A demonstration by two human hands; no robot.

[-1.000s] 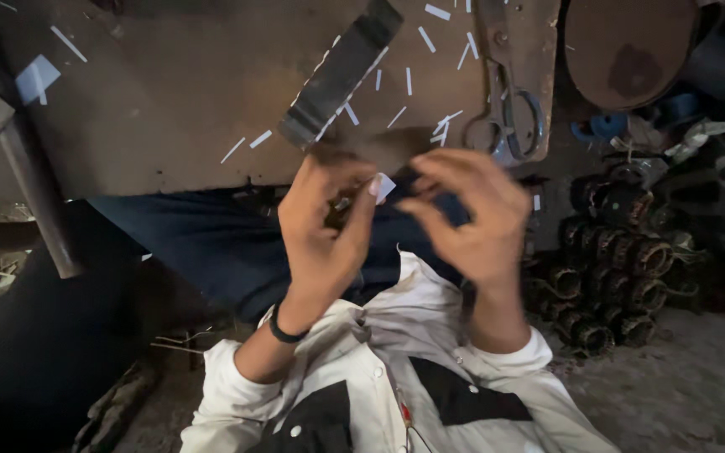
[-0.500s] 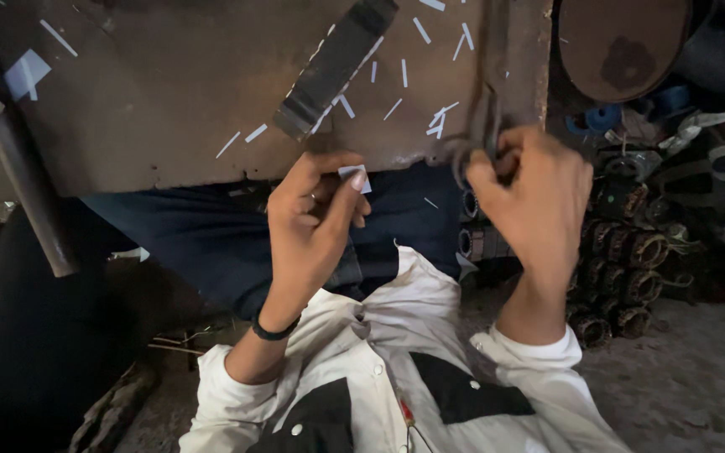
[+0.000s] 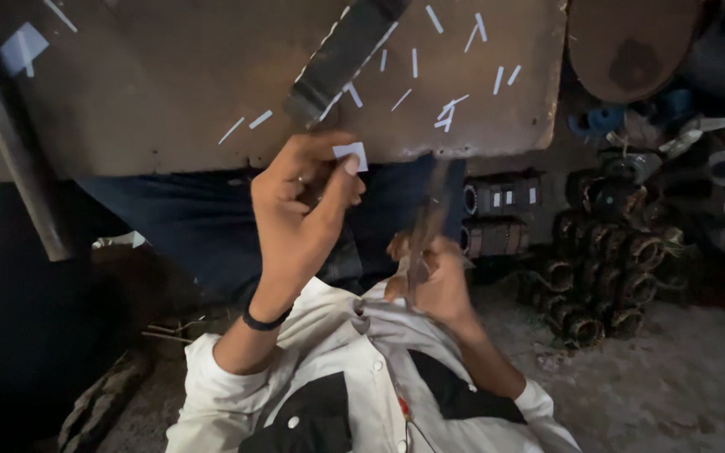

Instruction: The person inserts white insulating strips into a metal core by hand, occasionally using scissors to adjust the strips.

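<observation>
One white paper square [image 3: 350, 156] sits in left hand [image 3: 299, 210] grip; right hand [image 3: 434, 281] clasps one scissors [image 3: 426, 226].

I see a worn board [image 3: 169, 84] across the top. White strips [image 3: 446, 109] lie scattered on its right half, a dark bar [image 3: 337, 59] lies diagonally across it, a white scrap [image 3: 23, 46] sits at its left end. Right of the board: round disc [image 3: 631, 42], stacked coils [image 3: 606, 268] below that. Metal post [image 3: 18, 159] crosses its left edge.
</observation>
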